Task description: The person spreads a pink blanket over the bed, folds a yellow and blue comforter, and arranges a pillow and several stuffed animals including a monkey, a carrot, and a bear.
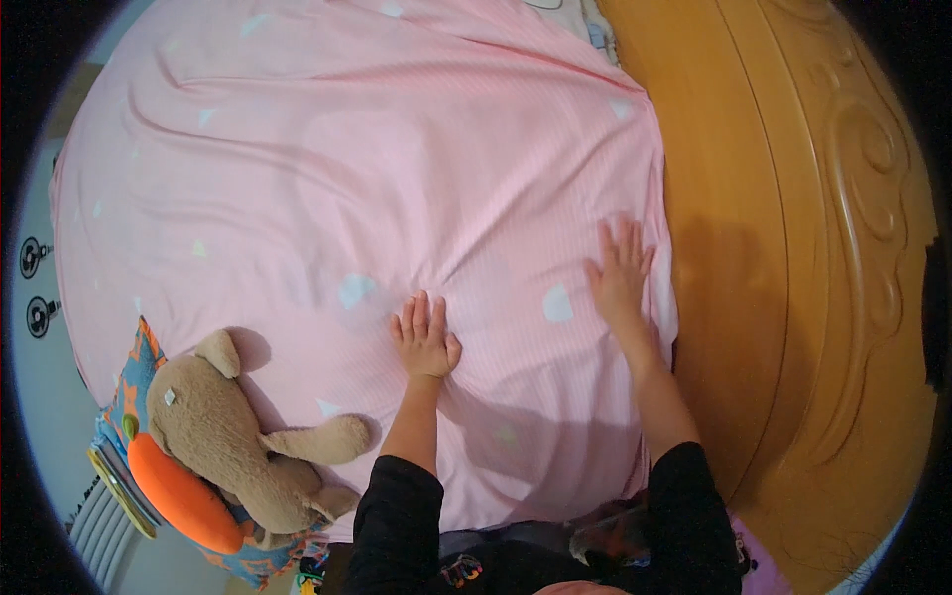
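Observation:
A pink sheet (288,208) with pale patches spreads over the bed, with folds running across it. Palm down near its middle lies my left hand (424,337), fingers stretched out. By the right edge of the same sheet my right hand (622,273) rests flat, its fingers spread, close to the wooden bed end. Neither hand grips anything. Creases in the cloth run up and away from my left hand.
At the lower left lies a brown plush toy (223,436) beside an orange carrot-shaped cushion (178,496), over a blue and orange patterned fabric (129,382). Carved wood (754,297) borders the bed on the right. White bedding (575,15) shows at the top.

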`<action>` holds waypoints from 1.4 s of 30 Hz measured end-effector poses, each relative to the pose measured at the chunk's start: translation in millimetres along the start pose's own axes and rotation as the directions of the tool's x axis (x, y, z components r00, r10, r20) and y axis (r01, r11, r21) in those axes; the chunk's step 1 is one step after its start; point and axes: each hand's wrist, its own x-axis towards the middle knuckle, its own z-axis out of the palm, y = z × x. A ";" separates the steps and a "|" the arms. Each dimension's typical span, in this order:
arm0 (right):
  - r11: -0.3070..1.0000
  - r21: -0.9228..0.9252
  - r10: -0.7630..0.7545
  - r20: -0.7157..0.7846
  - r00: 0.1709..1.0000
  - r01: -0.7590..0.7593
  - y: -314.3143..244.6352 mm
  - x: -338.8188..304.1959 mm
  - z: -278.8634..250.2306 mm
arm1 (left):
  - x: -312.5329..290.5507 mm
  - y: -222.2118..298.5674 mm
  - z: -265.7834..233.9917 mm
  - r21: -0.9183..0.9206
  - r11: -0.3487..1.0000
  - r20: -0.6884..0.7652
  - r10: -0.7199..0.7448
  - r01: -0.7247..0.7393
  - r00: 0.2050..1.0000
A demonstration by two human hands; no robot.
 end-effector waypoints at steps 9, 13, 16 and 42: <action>0.952 0.308 -0.005 0.034 0.999 -0.005 -14.6 -71.6 -6.6 | -6.3 -2.6 1.1 0.018 1.000 -0.002 0.014 -0.014 1.000; 0.984 0.180 -0.041 0.204 0.978 0.004 -15.4 -155.9 5.3 | -4.5 3.5 0.2 0.018 1.000 0.015 0.012 -0.013 1.000; 0.966 0.192 0.190 -0.071 0.979 -0.174 38.8 -165.1 21.0 | -0.2 10.9 -2.8 0.017 1.000 0.022 0.016 -0.017 1.000; 0.982 0.179 0.081 -0.145 0.986 -0.055 80.3 -203.9 9.6 | -117.7 199.9 -23.9 -0.157 0.928 0.295 0.370 -0.338 0.881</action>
